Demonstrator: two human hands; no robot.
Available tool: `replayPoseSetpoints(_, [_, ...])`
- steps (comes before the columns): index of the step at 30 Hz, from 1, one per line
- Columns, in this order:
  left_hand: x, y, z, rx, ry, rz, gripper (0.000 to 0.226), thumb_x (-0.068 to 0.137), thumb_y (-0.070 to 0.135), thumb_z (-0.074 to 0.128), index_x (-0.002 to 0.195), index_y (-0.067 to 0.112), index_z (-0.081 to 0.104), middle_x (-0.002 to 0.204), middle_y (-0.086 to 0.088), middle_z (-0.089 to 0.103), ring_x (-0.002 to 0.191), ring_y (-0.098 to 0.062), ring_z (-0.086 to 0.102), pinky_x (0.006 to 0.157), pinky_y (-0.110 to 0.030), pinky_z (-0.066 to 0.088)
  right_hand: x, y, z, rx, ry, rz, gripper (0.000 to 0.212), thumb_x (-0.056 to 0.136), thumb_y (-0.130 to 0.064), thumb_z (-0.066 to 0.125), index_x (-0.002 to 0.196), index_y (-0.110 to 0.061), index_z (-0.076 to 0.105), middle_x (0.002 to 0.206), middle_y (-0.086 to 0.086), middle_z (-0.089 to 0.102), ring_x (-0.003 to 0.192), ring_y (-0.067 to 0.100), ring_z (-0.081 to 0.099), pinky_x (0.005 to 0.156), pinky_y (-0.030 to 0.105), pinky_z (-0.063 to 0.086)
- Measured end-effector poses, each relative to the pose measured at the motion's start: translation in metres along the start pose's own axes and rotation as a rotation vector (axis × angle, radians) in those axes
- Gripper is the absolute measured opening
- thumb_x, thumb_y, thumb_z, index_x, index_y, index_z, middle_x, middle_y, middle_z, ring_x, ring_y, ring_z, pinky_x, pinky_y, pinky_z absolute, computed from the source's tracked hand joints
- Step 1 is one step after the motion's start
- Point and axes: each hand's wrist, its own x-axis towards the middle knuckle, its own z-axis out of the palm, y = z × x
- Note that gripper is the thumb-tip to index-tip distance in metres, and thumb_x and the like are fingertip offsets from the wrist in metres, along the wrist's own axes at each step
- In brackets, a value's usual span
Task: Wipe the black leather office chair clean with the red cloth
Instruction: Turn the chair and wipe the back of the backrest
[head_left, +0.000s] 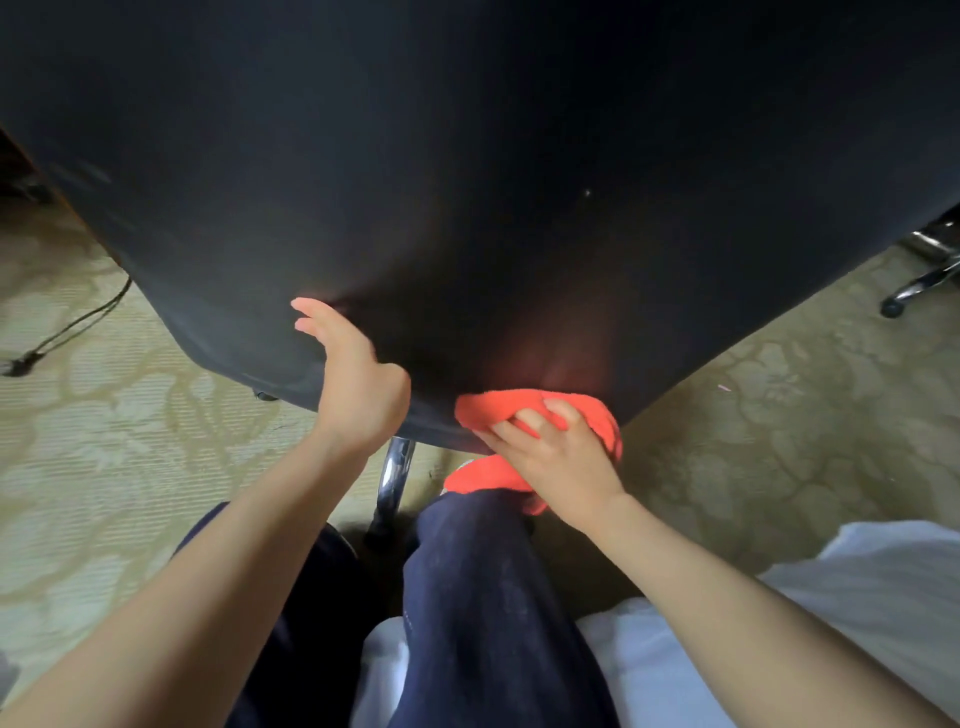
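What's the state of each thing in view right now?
black chair: red cloth pressed on its lower edge
red cloth: bunched, one end hanging below the edge
left hand: open, flat against the chair
right hand: grips the red cloth
cable: lying loose on the carpet

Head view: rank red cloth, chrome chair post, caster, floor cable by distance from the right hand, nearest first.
1. red cloth, gripped in the right hand
2. chrome chair post, just left of the hand
3. caster, far upper right
4. floor cable, far left edge
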Motion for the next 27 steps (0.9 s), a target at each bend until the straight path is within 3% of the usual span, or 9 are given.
replayPoseSetpoints(5, [0.003,-0.005,0.002,0.011,-0.018,0.007,0.087,0.088,-0.012,0.037,0.144,0.005,-0.027,0.157,-0.019,-0.002,0.145,-0.032,0.012,0.118,-0.043,0.018,-0.012,0.001,0.033,0.065,-0.258,-0.157,0.094,0.028,-0.043,0.091,0.115,-0.019,0.068,0.110,-0.009,0.066,0.105,0.015,0.059,0.100,0.037,0.033])
replayPoseSetpoints(8, [0.001,-0.005,0.005,-0.001,-0.013,0.023,0.086,0.087,-0.014,0.035,0.143,0.003,-0.028,0.158,-0.016,-0.006,0.147,-0.025,0.003,0.119,-0.037,0.011,-0.021,0.002,0.044,0.146,-0.405,-0.224,0.077,0.081,-0.026,0.066,0.146,-0.010,0.029,0.151,-0.001,0.029,0.141,0.021,0.022,0.118,0.040,0.008])
replayPoseSetpoints(10, [0.002,-0.007,0.006,-0.015,-0.014,0.035,0.089,0.085,-0.015,0.035,0.143,0.005,-0.029,0.158,-0.016,-0.004,0.147,-0.027,0.005,0.119,-0.041,0.013,-0.031,0.005,0.056,0.191,-0.496,-0.186,0.060,0.089,-0.017,0.052,0.145,-0.010,0.032,0.152,0.001,0.027,0.142,0.023,0.018,0.118,0.040,0.001])
replayPoseSetpoints(14, [0.002,-0.009,0.004,0.001,-0.014,0.022,0.094,0.086,-0.011,0.042,0.144,0.010,-0.030,0.158,-0.019,0.002,0.144,-0.032,0.016,0.117,-0.044,0.021,-0.063,0.022,0.084,0.247,-0.464,-0.114,0.018,0.063,-0.024,0.062,0.071,-0.038,0.072,0.083,-0.018,0.069,0.081,0.017,0.063,0.080,0.032,0.027])
replayPoseSetpoints(16, [-0.002,-0.009,0.003,0.018,-0.002,0.027,0.096,0.087,-0.007,0.044,0.144,0.014,-0.030,0.158,-0.019,0.002,0.140,-0.031,0.027,0.114,-0.038,0.027,-0.081,0.037,0.093,0.324,-0.505,-0.107,0.041,0.037,-0.019,0.083,0.068,-0.042,0.071,0.081,-0.023,0.067,0.074,0.014,0.062,0.077,0.031,0.033])
replayPoseSetpoints(18, [-0.010,-0.010,0.003,0.015,0.037,0.039,0.097,0.089,-0.004,0.047,0.146,0.019,-0.027,0.161,-0.007,-0.006,0.138,-0.018,0.028,0.106,-0.021,0.024,-0.092,0.048,0.060,0.349,-0.378,-0.077,0.051,0.041,-0.007,0.074,0.078,-0.043,0.072,0.092,-0.024,0.067,0.080,0.015,0.060,0.081,0.031,0.034])
replayPoseSetpoints(22, [-0.038,-0.023,0.018,0.030,-0.117,0.139,0.103,0.084,-0.001,0.062,0.151,0.025,-0.012,0.161,0.001,-0.002,0.141,-0.005,0.027,0.114,-0.025,0.025,-0.114,0.056,0.014,0.484,0.094,-0.024,0.058,0.060,-0.005,0.036,0.096,-0.035,0.070,0.110,-0.017,0.065,0.098,0.017,0.048,0.096,0.039,0.031])
replayPoseSetpoints(25, [-0.068,-0.019,0.032,0.074,-0.475,0.376,0.100,0.080,-0.005,0.064,0.149,0.039,0.007,0.159,0.008,-0.012,0.086,0.026,0.048,0.084,0.005,0.032,-0.117,0.057,-0.034,0.646,0.294,0.000,0.057,0.063,-0.004,0.036,0.106,-0.032,0.061,0.119,-0.016,0.056,0.107,0.017,0.046,0.105,0.042,0.027])
replayPoseSetpoints(27, [-0.080,-0.008,0.037,0.142,-0.592,0.634,0.100,0.079,0.003,0.067,0.147,0.049,0.010,0.160,0.011,-0.009,0.114,0.010,0.048,0.098,-0.004,0.029,-0.115,0.056,-0.069,0.742,0.372,-0.021,0.057,0.063,-0.004,0.033,0.107,-0.031,0.058,0.121,-0.015,0.053,0.113,0.015,0.044,0.113,0.037,0.020])
